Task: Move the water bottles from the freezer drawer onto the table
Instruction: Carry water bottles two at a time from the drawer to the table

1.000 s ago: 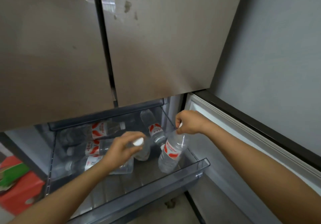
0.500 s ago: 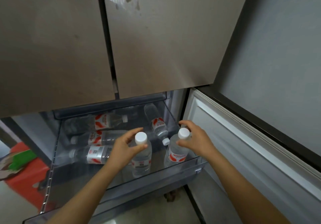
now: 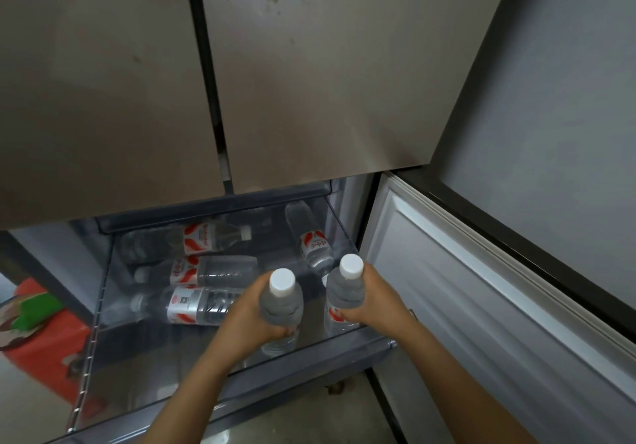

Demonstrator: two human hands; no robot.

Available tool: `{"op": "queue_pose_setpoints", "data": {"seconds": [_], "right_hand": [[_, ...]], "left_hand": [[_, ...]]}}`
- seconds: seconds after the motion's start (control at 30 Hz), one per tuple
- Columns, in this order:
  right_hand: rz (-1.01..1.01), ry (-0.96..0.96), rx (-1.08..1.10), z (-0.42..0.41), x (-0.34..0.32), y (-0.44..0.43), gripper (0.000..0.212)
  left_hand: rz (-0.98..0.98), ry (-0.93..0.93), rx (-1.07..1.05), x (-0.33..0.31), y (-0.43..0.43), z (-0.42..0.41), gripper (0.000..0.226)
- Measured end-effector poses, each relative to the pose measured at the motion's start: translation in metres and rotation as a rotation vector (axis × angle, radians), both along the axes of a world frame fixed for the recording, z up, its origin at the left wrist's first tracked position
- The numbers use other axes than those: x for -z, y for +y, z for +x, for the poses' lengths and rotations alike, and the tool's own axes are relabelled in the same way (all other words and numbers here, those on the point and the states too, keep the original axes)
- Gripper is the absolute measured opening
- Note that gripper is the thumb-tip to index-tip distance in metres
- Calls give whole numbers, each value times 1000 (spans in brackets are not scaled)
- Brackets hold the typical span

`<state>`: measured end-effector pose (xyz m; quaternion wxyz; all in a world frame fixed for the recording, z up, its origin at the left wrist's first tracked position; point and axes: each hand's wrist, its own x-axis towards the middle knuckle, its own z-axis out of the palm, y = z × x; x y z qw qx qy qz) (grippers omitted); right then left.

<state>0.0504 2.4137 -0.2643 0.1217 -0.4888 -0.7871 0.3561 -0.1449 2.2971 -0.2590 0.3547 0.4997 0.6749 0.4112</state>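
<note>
Both hands are closed round a bottle apiece: the left hand (image 3: 253,323) wraps the lower body of the left bottle (image 3: 280,307), and the right hand (image 3: 377,306) grips the right bottle (image 3: 346,294) from its outer side; each bottle is upright, white cap uppermost, probably because a bottle held by its body and kept vertical lifts straight out without catching the front wall. The two sit side by side at the front right of the freezer drawer (image 3: 165,374), near each other but apart; whether their bases touch the floor of the drawer cannot be told. Taking one in each hand looks like a way to halve the trips. Behind them the front lying bottle (image 3: 199,306), the second lying bottle (image 3: 213,269) and the back lying bottle (image 3: 206,238) rest on their sides in a rough stack of rows at the left, and the angled bottle (image 3: 311,242) lies along the right wall. The upper fridge doors (image 3: 309,82) overhang the drawer, so the lift has to come toward the person; the open freezer door (image 3: 481,306) stands to the right, a red box (image 3: 44,337) on the floor to the left. No table is in view; the task seems at an early stage.
</note>
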Motion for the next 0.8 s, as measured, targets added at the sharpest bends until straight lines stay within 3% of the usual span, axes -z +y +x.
{"op": "queue_pose_setpoints", "data": {"seconds": [0.37, 0.5, 0.67, 0.8], "right_hand": [[-6, 78, 38, 4, -1, -2, 68], [18, 37, 87, 5, 7, -7, 58], [52, 33, 130, 1, 0, -7, 63], [89, 168, 36, -5, -28, -10, 66]], "left_hand": [[32, -45, -132, 0, -5, -5, 73], [128, -141, -206, 3, -6, -6, 72], [291, -269, -312, 0, -7, -13, 71], [399, -304, -416, -2, -15, -27, 73]]}}
